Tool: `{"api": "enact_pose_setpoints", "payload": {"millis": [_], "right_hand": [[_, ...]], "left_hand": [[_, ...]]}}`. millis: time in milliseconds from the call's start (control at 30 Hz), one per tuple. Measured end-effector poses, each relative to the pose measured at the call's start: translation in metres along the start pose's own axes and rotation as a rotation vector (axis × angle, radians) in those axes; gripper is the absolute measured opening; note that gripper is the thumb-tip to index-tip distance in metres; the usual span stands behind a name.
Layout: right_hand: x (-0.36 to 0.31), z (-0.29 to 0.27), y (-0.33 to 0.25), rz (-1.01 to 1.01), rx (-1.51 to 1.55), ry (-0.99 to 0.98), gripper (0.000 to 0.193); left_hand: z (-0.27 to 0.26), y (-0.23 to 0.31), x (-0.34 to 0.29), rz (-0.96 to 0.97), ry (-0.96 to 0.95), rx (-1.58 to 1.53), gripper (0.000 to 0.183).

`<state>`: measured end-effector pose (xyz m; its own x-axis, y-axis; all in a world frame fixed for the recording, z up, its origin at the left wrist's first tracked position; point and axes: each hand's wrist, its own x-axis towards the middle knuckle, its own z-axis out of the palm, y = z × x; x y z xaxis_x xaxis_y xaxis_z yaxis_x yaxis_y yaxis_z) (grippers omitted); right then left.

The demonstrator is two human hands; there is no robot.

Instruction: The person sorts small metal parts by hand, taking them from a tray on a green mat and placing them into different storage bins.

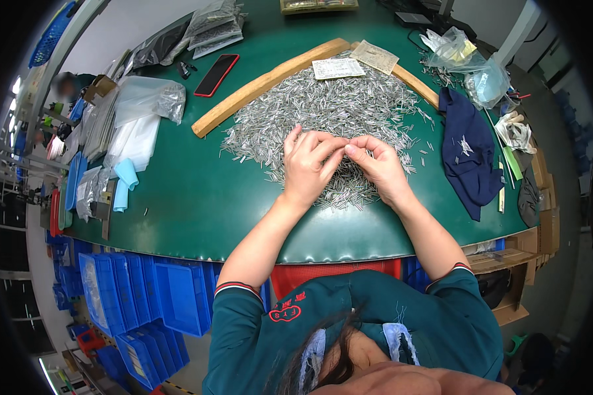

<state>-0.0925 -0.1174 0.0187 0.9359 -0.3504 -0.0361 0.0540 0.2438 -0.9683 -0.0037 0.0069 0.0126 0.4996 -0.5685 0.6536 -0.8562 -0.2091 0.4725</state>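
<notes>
A wide heap of small silvery metal pins point(323, 108) covers the middle of the green table point(197, 197). Over its near part, my left hand point(308, 161) and my right hand point(379, 164) meet at their fingertips. Thumb and index finger are pinched together on each hand. Whatever sits between the fingertips is too small to make out, and the fingers partly hide it. Two wooden bars, a left bar point(270, 85) and a right bar point(415, 85), border the heap's far side. Two printed paper slips point(338, 68) lie near their corner.
A red-edged phone point(216, 75) lies left of the bars. Plastic bags point(151, 99) and light-blue cloth point(125, 178) lie at the left. On the right are a dark blue cloth point(468, 151) with pins on it and more bags point(487, 82). Blue bins point(181, 296) stand below the table edge.
</notes>
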Motion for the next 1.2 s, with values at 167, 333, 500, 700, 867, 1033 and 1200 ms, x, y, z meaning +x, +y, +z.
{"api": "enact_pose_setpoints", "payload": {"millis": [167, 333, 500, 700, 867, 1033, 1200], "right_hand": [[0.000, -0.006, -0.002, 0.138, 0.117, 0.001, 0.018], [0.000, -0.009, 0.002, 0.138, 0.279, -0.093, 0.017], [-0.004, -0.005, -0.002, 0.084, 0.231, -0.082, 0.017], [-0.006, -0.003, -0.004, 0.021, 0.120, -0.048, 0.016], [-0.007, -0.001, -0.007, 0.004, 0.146, -0.040, 0.016], [-0.008, -0.001, -0.007, 0.020, 0.160, -0.042, 0.016], [-0.008, -0.001, -0.005, 0.017, 0.171, -0.043, 0.017]], "left_hand": [[0.001, -0.002, 0.001, -0.133, -0.055, -0.316, 0.014], [0.007, -0.004, 0.000, -0.483, -0.131, -1.069, 0.014], [0.006, -0.006, -0.001, -0.555, -0.212, -1.342, 0.015], [0.009, -0.008, -0.005, -0.707, -0.253, -1.574, 0.016], [0.013, -0.011, -0.007, -0.803, -0.309, -1.713, 0.016], [0.014, -0.013, -0.008, -0.839, -0.318, -1.769, 0.017], [0.014, -0.012, -0.008, -0.849, -0.323, -1.740, 0.016]]}}
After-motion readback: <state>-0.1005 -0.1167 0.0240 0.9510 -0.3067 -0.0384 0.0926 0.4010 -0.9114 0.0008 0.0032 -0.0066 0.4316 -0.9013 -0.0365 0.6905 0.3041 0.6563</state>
